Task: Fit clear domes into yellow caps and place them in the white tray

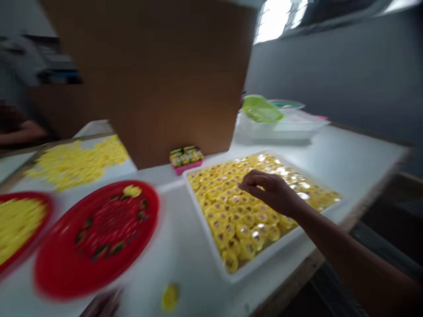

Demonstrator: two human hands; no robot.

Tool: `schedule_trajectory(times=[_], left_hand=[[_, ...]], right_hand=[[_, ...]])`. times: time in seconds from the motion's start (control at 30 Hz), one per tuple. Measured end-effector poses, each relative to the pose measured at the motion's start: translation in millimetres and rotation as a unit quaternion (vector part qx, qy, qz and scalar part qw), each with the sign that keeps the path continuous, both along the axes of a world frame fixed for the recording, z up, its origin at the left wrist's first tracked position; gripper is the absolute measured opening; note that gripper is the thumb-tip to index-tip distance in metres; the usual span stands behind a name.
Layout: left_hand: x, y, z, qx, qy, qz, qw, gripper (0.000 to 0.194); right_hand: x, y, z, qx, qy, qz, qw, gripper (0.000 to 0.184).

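Over a white tray (211, 237) hangs my right hand (266, 187), its fingers curled together; whether anything sits between them is hidden. Rows of small round yellow pieces (231, 220) with shiny, dark-marked centres fill most of this tray. My left hand (104, 304) shows only as a dark blur at the bottom edge, its fingers unclear. Close to it, on the table, lies a single blurred yellow piece (170, 297). A red plate (66, 264) left of the tray carries a yellow piece (132, 190) at its far rim.
Another red plate (49, 211) heaped with yellow pieces stands far left, before loose yellow pieces (82, 160). A large brown board (172, 88) rises behind a small pink box (187, 168). White bins (280, 130) and a green basket (261, 109) stand back right. Another person's arm (26, 132) is at left.
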State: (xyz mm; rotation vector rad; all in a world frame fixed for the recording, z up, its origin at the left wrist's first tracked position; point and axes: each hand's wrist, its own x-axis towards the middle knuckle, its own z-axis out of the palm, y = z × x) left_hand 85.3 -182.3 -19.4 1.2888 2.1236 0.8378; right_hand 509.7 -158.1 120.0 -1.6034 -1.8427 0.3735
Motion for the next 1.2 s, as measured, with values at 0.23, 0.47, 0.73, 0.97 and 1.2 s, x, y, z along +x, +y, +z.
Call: schedule_trajectory(times=[0.23,0.47,0.73,0.97,1.2], left_hand=[[-42.2,-45.4,29.3,0.064,-0.154,-0.146,0.975,0.033],[-95.4,-64.4,33.6,0.044,-0.119,-0.124,0.984,0.032],[-126.3,-85.3,16.1,0.036,-0.131,-0.097,0.986,0.03],[-118.0,-74.6,23.4,0.063,-0.111,-0.127,0.984,0.026],[-61.5,-37.8,29.2,0.118,-0.065,-0.312,0.94,0.015]], right_hand=[[-195.6,-74.4,-67.6,-0.05,0.113,0.255,0.959,0.013],[-261.0,-61.0,-130.1,-0.054,-0.04,0.255,0.965,0.018],[-289.1,-63.3,-138.2,-0.035,-0.145,0.308,0.94,0.02],[-278.5,-97.5,-124.3,-0.011,-0.139,0.275,0.951,0.011],[-286.4,-119.3,-130.6,-0.017,-0.237,0.311,0.92,0.016]])
